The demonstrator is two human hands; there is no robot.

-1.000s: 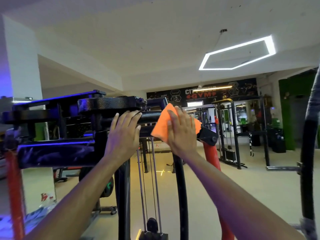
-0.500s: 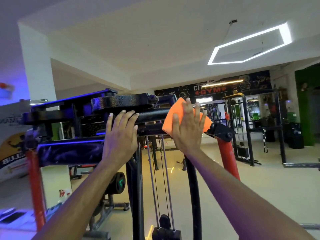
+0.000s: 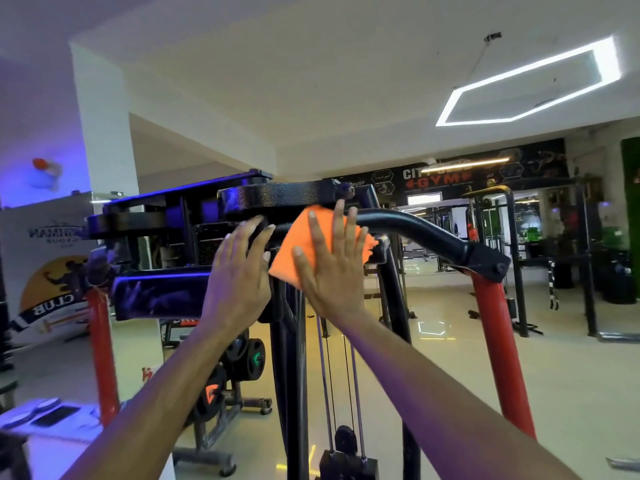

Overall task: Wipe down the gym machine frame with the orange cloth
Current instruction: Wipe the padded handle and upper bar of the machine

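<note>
Fingers of my left hand (image 3: 239, 268) lie nearly straight, resting on the black machine frame (image 3: 277, 199) left of the cloth, holding nothing. Orange cloth (image 3: 294, 244) sits against the frame's crossbar, pinned under my right hand (image 3: 329, 268), whose fingers are spread flat and straight over it.

"GYM", "PUSH" on black wall banner (image 3: 450, 178); mirrored "CLUB" on left poster (image 3: 45, 271).

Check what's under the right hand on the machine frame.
The orange cloth lies under the right hand, pressed flat by straight fingers against the black frame where the curved black bar joins. The cloth and hand hide the frame surface beneath.
</note>
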